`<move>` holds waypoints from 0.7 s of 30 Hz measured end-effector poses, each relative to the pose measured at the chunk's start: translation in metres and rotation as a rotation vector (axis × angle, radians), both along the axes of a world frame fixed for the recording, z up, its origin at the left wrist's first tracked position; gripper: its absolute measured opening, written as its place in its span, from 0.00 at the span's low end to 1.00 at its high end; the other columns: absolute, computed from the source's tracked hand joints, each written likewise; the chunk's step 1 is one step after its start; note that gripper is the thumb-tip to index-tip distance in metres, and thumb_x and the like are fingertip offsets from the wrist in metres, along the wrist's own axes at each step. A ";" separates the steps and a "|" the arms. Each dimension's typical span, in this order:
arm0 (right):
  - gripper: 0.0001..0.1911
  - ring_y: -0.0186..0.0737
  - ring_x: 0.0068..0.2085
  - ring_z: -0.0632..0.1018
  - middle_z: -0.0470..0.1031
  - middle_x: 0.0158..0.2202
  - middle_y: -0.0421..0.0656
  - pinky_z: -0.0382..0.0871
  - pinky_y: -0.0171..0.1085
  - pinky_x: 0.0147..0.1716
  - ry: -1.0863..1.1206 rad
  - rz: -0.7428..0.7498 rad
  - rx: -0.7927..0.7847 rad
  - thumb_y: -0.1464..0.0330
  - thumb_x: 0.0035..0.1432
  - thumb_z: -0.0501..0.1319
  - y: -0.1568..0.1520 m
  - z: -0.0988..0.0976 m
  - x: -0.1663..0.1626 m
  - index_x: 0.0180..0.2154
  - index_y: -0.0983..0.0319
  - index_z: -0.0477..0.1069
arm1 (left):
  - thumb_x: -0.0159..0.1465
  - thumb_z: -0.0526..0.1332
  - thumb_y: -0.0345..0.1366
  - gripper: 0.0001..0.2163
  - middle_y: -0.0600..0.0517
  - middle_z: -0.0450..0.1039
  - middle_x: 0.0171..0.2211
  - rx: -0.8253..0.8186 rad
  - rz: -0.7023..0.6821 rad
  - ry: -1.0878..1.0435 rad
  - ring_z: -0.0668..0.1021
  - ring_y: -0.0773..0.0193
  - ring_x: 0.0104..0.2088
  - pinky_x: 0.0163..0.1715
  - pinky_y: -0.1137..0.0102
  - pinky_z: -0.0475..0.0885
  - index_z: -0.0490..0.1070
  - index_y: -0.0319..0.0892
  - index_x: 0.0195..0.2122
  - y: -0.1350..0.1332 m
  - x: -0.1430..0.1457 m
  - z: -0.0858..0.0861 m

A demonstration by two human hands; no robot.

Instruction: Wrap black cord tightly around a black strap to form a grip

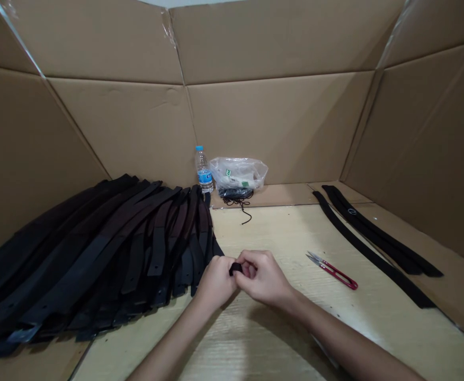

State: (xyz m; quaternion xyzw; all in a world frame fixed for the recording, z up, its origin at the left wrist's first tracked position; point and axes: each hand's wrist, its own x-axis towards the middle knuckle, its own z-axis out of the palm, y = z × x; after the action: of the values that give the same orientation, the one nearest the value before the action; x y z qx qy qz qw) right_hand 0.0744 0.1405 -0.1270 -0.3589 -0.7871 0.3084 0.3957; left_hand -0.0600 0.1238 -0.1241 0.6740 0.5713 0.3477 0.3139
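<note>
My left hand (218, 283) and my right hand (267, 280) meet low over the middle of the table, fingers closed in a pinch. Between them shows a short dark end of a black fabric strip (235, 268); the fingers hide the rest of it. Just left of my left hand spreads a big heap of black straps (136, 248), several with small holes near their ends. A pair of red-handled thread snips (335, 272) lies to the right of my right hand, blades pointing up and left.
Several black straps (375, 259) lie along the right side, one with a round pale logo. A water bottle (203, 172) with a blue cap stands at the back beside a clear plastic bag (240, 172) and some black cord (238, 202). Cardboard walls (279, 121) enclose the table (279, 227).
</note>
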 end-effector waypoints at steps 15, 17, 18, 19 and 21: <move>0.04 0.28 0.19 0.61 0.58 0.16 0.33 0.53 0.29 0.21 0.017 0.031 0.065 0.75 0.44 0.55 0.001 0.000 0.002 0.21 0.62 0.63 | 0.49 0.53 0.29 0.09 0.48 0.73 0.20 0.035 -0.080 -0.044 0.73 0.58 0.25 0.24 0.71 0.58 0.72 0.39 0.19 -0.002 0.001 -0.007; 0.03 0.28 0.19 0.61 0.58 0.16 0.33 0.54 0.29 0.21 0.016 0.034 0.066 0.75 0.44 0.55 0.001 -0.001 0.002 0.22 0.62 0.64 | 0.49 0.52 0.29 0.10 0.47 0.75 0.22 0.036 -0.080 -0.026 0.73 0.58 0.26 0.25 0.71 0.60 0.74 0.39 0.22 -0.002 0.001 -0.007; 0.03 0.28 0.19 0.61 0.58 0.16 0.33 0.54 0.28 0.21 0.016 0.035 0.066 0.75 0.44 0.55 0.002 -0.002 0.002 0.22 0.62 0.64 | 0.49 0.52 0.28 0.11 0.46 0.76 0.24 0.040 -0.084 -0.021 0.73 0.57 0.27 0.26 0.70 0.61 0.75 0.38 0.24 -0.002 0.001 -0.007; 0.03 0.28 0.19 0.61 0.58 0.16 0.33 0.54 0.28 0.21 0.017 0.035 0.067 0.75 0.45 0.55 0.002 -0.002 0.003 0.22 0.62 0.64 | 0.49 0.52 0.28 0.13 0.46 0.78 0.26 0.045 -0.091 -0.020 0.74 0.57 0.28 0.28 0.70 0.62 0.76 0.38 0.27 -0.002 0.001 -0.006; 0.03 0.28 0.19 0.62 0.59 0.16 0.33 0.54 0.28 0.21 0.015 0.039 0.067 0.74 0.45 0.56 0.002 -0.003 0.003 0.23 0.62 0.64 | 0.49 0.51 0.26 0.15 0.45 0.79 0.30 0.052 -0.104 -0.025 0.75 0.58 0.30 0.31 0.70 0.64 0.77 0.37 0.31 -0.002 0.002 -0.006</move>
State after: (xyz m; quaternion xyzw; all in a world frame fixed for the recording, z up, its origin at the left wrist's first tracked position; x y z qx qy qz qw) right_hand 0.0773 0.1423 -0.1305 -0.3278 -0.8008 0.2920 0.4074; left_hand -0.0583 0.1215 -0.1302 0.7064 0.5223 0.3541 0.3208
